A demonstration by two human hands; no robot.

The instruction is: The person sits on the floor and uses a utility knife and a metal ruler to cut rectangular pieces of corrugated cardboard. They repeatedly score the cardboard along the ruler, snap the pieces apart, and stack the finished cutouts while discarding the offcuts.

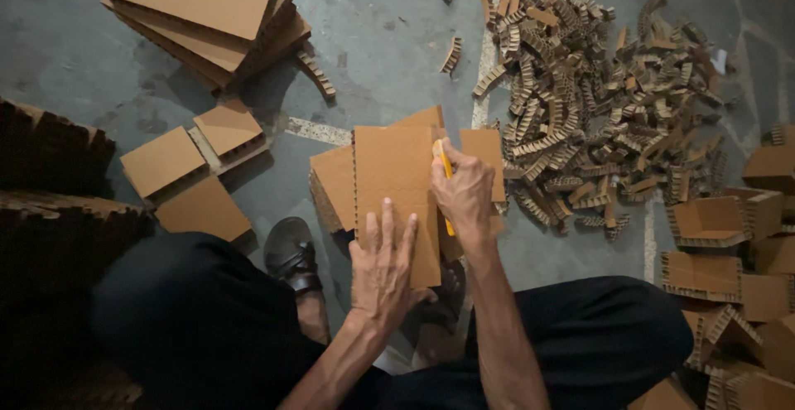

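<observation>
A brown corrugated cardboard sheet [396,186] lies on a small pile of similar sheets on the floor in front of me. My left hand [383,262] presses flat on its near end, fingers spread. My right hand [464,195] grips a yellow utility knife [445,171] held along the sheet's right edge. Part of the knife is hidden by my fingers.
A large heap of narrow cardboard strips [596,95] lies to the right. Folded cardboard pieces [729,269] stack at the far right. A stack of big sheets [207,12] and smaller squares [186,174] lie to the left. My sandalled foot [291,253] rests near the pile.
</observation>
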